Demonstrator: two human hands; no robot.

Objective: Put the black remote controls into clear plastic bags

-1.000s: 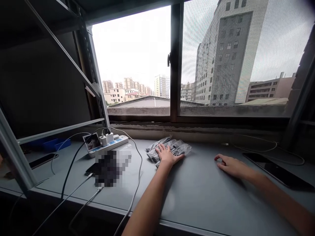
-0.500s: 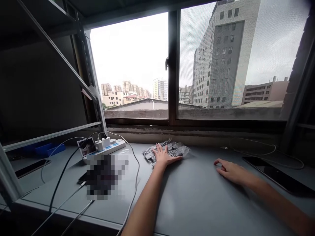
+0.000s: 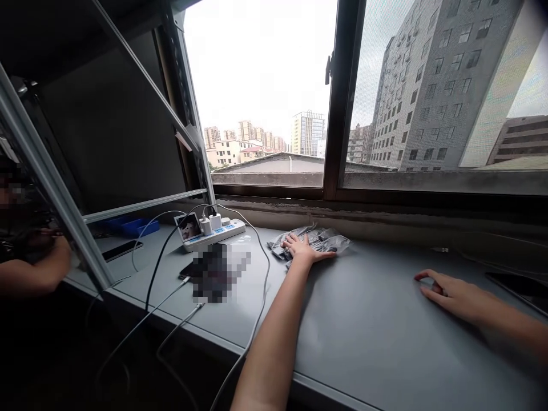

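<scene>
In the head view, my left hand (image 3: 303,251) lies with spread fingers on a pile of clear plastic bags (image 3: 331,242) near the back of the desk. Dark and grey items show inside the bags, but I cannot make out what they are. Further right, my right hand (image 3: 456,294) hangs low over or rests on the grey desktop. Its fingers are loosely bent, with thumb and forefinger apart and nothing visible between them. Nearest to it is a black phone or tablet (image 3: 520,290), partly cut off by the right edge.
A white power strip (image 3: 229,229) with chargers stands at the back left beside a small picture (image 3: 187,226). Cables cross the desk (image 3: 342,342) and hang over its front edge. Behind the metal frame (image 3: 92,251) are blue trays (image 3: 148,226) and a person's arm (image 3: 36,275).
The view has swung to the left and down, so everything sits further right in the picture. A person at the left has come into sight. Both hands keep nearly the same pose.
</scene>
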